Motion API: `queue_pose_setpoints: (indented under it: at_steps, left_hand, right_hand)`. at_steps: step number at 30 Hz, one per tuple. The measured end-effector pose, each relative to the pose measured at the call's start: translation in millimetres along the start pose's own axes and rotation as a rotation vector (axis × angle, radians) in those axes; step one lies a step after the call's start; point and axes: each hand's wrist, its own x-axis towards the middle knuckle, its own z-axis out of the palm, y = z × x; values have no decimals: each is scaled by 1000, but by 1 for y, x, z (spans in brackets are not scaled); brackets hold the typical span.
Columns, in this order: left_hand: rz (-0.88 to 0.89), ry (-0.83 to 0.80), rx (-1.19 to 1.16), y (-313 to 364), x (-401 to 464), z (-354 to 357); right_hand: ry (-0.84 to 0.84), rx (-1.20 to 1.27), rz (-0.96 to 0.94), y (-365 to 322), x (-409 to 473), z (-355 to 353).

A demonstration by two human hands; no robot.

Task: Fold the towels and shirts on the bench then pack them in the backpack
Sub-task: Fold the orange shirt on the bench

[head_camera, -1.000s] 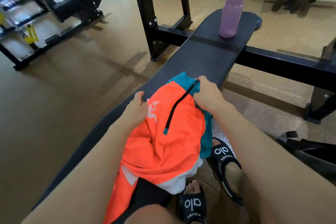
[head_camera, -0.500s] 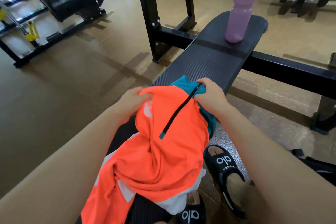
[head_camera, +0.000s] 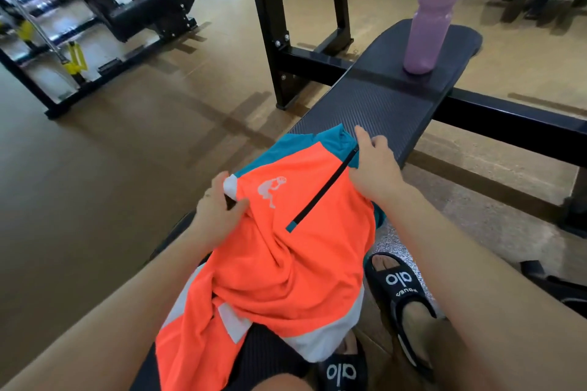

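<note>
Shirt hem runs off-frame; both hands grip its shoulders.

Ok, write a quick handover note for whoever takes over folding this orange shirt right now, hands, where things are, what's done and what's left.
Left hand: grips the orange shirt at its left shoulder edge.
Right hand: fingers hold the teal collar by the top of the zipper.
The shirt lies face up and rumpled on the bench, with its lower part draped off the near end. A pink water bottle stands upright at the far end.
Done: shirt laid out, not yet folded.
Left: flatten, fold and pack it. No towels in view; a dark strap at the right edge may be the backpack.
</note>
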Motion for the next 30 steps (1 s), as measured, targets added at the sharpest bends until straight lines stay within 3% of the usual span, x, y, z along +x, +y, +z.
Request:
queue_pose_setpoints:
  at_steps: [3, 7, 9, 12, 15, 19, 23, 26, 30]
  left_hand:
    - [16, 5, 183, -2, -50, 17]
    - [-45, -36, 119, -11, -97, 9]
    - [-94, -85, 129, -16, -115, 0]
    - [-140, -137, 143, -21, -136, -14]
    - [-135, -204, 173, -28, -150, -27]
    - [-143, -369, 376, -36, -159, -54]
    - [-168, -444, 567, -19, -163, -94]
    - [-155, -363, 448, -13, -170, -107]
    - [-175, -311, 232, -46, -193, -76]
  right_hand:
    - [83, -335, -41, 0, -13, 1]
    - [78, -515, -180, -16, -60, 6]
    - [-20, -397, -262, -28, -92, 11]
    - [-353, -77, -400, -47, -144, 19]
    - [-543, -105, -581, -56, -186, 35]
    - [-429, -414, -796, -53, -222, 62]
    - [-353, -469, -743, -57, -242, 67]
    - [-241, -455, -797, -65, -253, 70]
    - [-222, -456, -993, -67, -270, 86]
